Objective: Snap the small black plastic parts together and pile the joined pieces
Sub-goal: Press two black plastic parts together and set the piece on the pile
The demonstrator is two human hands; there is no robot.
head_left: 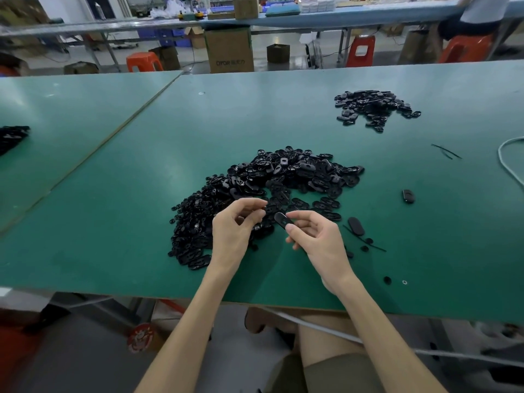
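the near edge of the green table (113, 222) is crossed by both forearms. just past it, an oval part (283, 220) is pinched in the right hand (317, 239) between thumb and fingertips and held a bit above the table, right at the near rim of the big pile (272, 194). the left hand (235, 228) is held just beside it with fingers curled and tips close to the part. whether anything small is pinched in there can't be told, it's all black on black against the pile. a loose oval (356, 226) is lying flat just right of the right hand, with a few round bits (387, 280) scattered nearer the table edge. further right, well apart, a single part (408, 196) is left on its own. behind the hands the big pile is spread out wide, mostly flat oval pieces. further back on the right a small pile (374, 109) is heaped, with thin black strips (446, 151) and a pale cable (507, 163) seen near the right edge. another dark heap (11, 137) is cut off at the far left. beyond the table, orange stools (143, 61) and a cardboard box (229, 49) are parked on the floor.
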